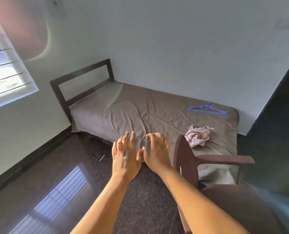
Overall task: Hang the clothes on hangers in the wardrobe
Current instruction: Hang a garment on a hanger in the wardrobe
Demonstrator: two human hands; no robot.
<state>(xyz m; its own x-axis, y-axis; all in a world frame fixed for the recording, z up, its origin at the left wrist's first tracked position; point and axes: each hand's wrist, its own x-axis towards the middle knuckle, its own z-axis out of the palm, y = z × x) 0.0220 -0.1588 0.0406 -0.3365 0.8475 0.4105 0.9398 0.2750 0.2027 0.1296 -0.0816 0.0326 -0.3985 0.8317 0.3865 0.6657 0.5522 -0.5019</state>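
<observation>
A crumpled pale pink patterned garment [198,136] lies on the bed near its front right edge. Further back on the bed rests a blue plastic hanger [208,110], flat and apart from the garment. My left hand [126,157] reaches forward over the floor just before the bed edge, fingers straight and spread, holding nothing. My right hand [155,150] is beside it, thumbs almost touching, its fingers loosely curled over the bed's front edge and empty. Both hands are well left of the garment. No wardrobe is plainly in view.
The bed [140,105] with a wrinkled grey-brown sheet fills the corner, its dark headboard [83,80] at the left. A brown plastic chair [208,166] stands right of my right arm. The floor is dark and polished. A barred window [7,73] is at left.
</observation>
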